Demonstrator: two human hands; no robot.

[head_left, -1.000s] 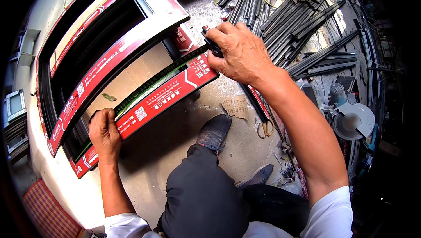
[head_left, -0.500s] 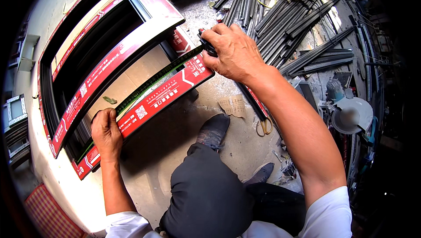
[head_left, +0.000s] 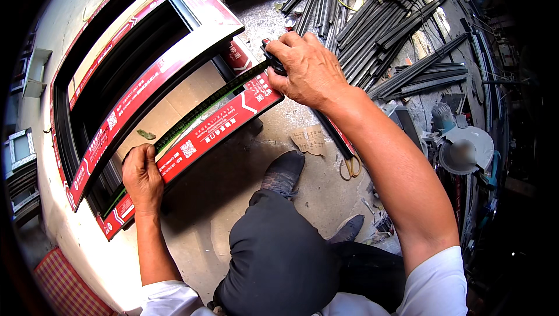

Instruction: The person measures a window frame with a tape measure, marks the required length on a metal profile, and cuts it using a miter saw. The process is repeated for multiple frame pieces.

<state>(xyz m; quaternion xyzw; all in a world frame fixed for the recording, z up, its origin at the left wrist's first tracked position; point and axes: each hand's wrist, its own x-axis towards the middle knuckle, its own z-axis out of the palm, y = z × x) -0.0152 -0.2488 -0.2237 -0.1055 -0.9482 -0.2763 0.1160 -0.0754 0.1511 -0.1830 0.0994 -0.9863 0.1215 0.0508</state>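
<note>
Case point(head_left: 274, 60): at the bar's upper-right end, fingers of my right hand point(head_left: 311, 71) wrapped round it.
Blade point(head_left: 201, 108): long axis runs lower left to upper right, alongside the red bar point(head_left: 227, 124); can't tell if it's touching all the way.
Left hand point(head_left: 142, 179): closed on the blade toward the bar's lower-left end, actual pinch hidden tbh.
Nearer: right for the case, left for the far stretch.

We find the tape case point(head_left: 274, 64) mostly hidden by the right hand point(head_left: 310, 70), the checked cloth point(head_left: 71, 284) cut off near left, the saw disc point(head_left: 460, 156) blurred at right.
</note>
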